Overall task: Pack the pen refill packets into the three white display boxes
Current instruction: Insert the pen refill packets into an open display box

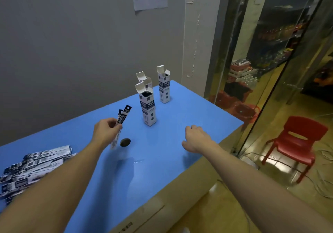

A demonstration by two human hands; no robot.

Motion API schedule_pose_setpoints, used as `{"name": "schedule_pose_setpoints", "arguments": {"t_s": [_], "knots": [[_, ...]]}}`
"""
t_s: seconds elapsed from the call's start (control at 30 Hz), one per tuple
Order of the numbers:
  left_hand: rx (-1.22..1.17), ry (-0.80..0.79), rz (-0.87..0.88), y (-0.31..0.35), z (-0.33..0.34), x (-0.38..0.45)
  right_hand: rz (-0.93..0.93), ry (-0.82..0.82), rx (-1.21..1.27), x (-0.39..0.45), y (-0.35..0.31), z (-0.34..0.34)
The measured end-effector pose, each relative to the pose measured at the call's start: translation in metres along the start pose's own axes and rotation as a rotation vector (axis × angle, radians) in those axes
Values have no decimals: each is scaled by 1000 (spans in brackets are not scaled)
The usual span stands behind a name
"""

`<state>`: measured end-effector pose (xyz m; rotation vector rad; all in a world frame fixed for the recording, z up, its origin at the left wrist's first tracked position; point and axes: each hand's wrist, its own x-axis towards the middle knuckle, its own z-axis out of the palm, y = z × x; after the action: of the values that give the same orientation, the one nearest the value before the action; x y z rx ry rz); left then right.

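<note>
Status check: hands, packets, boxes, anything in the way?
Left hand grips refill packets, raised short of nearest box. Right hand empty, loosely curled over table. All three boxes upright, flaps open. Dark disc below packets, clear of boxes.

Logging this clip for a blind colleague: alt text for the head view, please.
The left hand holds refill packets above a blue table, near three open white display boxes; the right hand hovers empty. More packets lie piled at left.

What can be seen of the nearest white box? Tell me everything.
The nearest white box is a tall, narrow carton, seemingly thin card, white with dark blue printed panels. It stands upright on the blue table, top flaps folded open, its inside dark. A second box stands close behind it. Neither hand touches it.
</note>
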<state>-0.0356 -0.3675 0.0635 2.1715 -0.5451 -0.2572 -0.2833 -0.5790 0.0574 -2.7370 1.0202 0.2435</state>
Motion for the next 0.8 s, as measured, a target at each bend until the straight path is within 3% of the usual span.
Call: {"name": "schedule_pose_setpoints", "arguments": {"t_s": [0.37, 0.8], "knots": [[-95, 147, -94, 12, 52, 81, -152, -53, 9, 142, 16, -29], [-118, 316, -235, 30, 71, 100, -435, -140, 19, 244, 6, -39]]}}
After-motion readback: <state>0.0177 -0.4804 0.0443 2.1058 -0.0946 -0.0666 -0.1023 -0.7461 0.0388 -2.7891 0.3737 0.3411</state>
